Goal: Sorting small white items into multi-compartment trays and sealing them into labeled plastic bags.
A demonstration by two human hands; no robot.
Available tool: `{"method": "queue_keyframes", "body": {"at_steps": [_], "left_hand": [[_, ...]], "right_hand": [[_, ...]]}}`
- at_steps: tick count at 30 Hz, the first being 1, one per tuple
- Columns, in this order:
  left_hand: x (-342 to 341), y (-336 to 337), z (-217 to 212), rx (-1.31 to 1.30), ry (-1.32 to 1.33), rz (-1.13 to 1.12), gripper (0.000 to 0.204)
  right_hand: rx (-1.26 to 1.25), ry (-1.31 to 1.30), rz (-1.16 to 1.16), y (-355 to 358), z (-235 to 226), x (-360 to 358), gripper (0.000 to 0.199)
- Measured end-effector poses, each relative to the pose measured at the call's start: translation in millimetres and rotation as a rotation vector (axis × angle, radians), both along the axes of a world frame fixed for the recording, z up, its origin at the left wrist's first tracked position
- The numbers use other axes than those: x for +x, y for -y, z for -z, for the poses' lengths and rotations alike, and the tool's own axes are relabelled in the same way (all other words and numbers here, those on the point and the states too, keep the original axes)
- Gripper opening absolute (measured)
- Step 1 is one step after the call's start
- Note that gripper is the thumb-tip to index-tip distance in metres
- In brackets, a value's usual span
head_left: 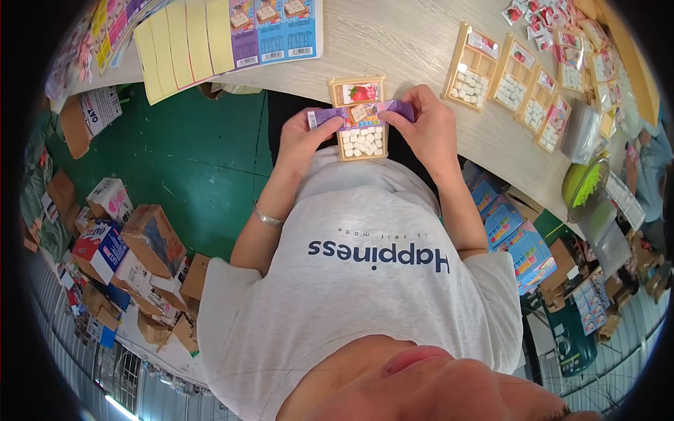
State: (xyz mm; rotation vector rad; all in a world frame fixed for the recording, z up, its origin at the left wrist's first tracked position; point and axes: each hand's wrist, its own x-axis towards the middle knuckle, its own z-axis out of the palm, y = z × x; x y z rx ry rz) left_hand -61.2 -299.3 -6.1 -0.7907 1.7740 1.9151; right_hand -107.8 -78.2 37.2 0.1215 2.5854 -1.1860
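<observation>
In front of my waist, at the table's near edge, is a beige compartment tray (363, 156). White marshmallow-like pieces (363, 142) fill its lower part, and a sachet with a strawberry picture (361, 93) lies in its upper part. Across the middle runs a purple printed paper sleeve (399, 108), its two ends sticking out sideways. My left hand (303, 142) pinches the left part of the sleeve, thumb on top. The right end is gripped by my right hand (430, 130), with the thumb pressing near the tray's edge. Fingers under the sleeve are hidden.
Stacked printed sleeve sheets (203, 42) lie at the far left of the table (407, 35). Several filled trays (468, 85) stand in a row to the right, with strawberry sachets (540, 19) behind them. A bowl of green shreds (584, 184) is at the far right. Cardboard boxes (151, 238) crowd the green floor.
</observation>
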Motion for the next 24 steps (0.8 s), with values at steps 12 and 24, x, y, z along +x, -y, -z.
{"method": "queue_keyframes", "body": {"at_steps": [12,24], "left_hand": [[-12,-11,-27,0.941,0.011,-0.009,0.028],[-60,-33,-77,0.138,-0.550,0.174,0.040]], "right_hand": [[-1.131,0.455,0.061,-16,-4,0,0.018],[-0.753,-0.126,0.154,-24,-71,19,0.027]]}}
